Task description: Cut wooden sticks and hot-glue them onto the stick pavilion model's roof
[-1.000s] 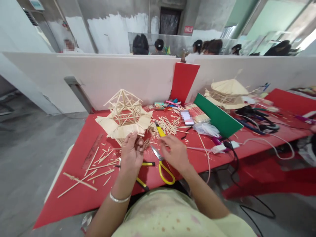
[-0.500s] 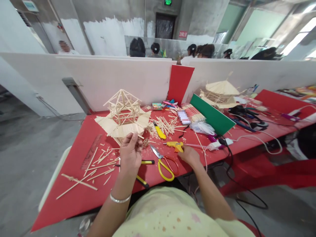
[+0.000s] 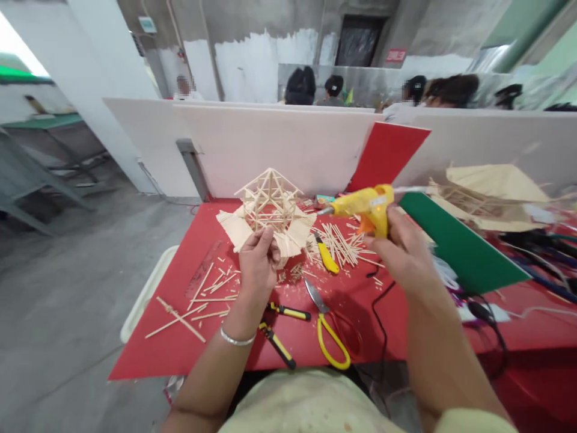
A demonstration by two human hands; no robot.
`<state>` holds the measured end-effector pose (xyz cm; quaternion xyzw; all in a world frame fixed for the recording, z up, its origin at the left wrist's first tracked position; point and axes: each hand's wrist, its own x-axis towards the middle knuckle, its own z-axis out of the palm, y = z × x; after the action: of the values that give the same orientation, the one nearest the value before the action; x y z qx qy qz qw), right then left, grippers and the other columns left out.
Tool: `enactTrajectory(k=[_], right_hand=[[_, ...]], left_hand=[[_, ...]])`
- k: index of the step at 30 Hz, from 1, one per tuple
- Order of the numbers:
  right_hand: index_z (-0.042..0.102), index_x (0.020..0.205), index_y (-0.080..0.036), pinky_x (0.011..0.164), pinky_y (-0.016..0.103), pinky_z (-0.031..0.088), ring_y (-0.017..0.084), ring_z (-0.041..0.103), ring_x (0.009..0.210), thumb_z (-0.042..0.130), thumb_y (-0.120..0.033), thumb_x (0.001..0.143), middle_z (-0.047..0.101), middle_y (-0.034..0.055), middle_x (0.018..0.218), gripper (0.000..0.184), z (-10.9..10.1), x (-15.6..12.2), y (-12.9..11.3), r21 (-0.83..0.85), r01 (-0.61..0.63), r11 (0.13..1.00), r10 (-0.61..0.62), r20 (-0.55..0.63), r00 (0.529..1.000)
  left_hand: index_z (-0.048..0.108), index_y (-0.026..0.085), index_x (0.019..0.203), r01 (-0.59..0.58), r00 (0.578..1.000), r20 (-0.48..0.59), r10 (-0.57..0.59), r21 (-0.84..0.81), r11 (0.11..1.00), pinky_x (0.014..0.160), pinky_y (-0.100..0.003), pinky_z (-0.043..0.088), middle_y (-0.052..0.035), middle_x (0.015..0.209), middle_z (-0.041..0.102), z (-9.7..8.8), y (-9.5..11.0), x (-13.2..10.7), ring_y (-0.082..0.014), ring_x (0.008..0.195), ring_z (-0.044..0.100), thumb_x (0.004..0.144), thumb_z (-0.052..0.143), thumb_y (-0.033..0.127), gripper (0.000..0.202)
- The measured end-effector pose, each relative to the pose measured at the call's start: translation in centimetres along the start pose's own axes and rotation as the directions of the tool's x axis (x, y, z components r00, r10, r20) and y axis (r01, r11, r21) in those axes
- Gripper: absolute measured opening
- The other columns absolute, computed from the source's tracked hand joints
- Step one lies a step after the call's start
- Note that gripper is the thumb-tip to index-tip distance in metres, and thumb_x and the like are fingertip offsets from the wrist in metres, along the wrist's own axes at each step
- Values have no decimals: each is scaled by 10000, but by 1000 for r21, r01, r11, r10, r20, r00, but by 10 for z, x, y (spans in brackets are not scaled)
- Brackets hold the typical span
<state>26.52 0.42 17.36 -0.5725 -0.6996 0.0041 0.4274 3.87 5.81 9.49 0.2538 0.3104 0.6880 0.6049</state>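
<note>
While the right hand (image 3: 408,255) grips the glue gun (image 3: 367,207) right of centre, the left hand (image 3: 256,264) pinches before the central model (image 3: 270,191); on what, I cannot tell.

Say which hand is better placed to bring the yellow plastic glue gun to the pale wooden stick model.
Probably the right hand: it grips the glue gun, nozzle leftward; the left hand is near the model.

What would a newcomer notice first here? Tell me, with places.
Probably the yellow glue gun, held up above the red table in the right hand. Next, perhaps, the openwork stick model, just beyond the left hand. A large green board slants across the right side.
</note>
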Motion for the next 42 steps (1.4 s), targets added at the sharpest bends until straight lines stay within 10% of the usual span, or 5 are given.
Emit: enactTrajectory(k=[5,12,42], right_hand=[[571,1135,-143,677,336,420,209,582,761,590,-622,809,629,67,864,580,27,73,-50,-320,99,942,-132,-82,988],[546,1204,-146,662,298,371,209,586,796,517,-546,891,651,100,979,509,70,104,-35,-447,195,873,-245,-55,968],[500,1272,-161,576,316,159,201,552,733,454,-496,915,663,120,1071,491,79,109,-34,-531,241,812,-224,97,970]], left_hand=[[614,144,803,18,999,-27,-19,-29,999,366,-154,301,30,652,645,22,5,23,-34,436,509,676,837,333,319],[626,138,792,46,992,-111,-54,-72,996,330,-142,272,12,674,683,46,17,39,-30,411,515,704,807,260,236],[667,136,841,48,987,-146,-70,-144,988,319,-136,271,-10,715,721,50,10,55,-25,409,525,729,793,240,198]])
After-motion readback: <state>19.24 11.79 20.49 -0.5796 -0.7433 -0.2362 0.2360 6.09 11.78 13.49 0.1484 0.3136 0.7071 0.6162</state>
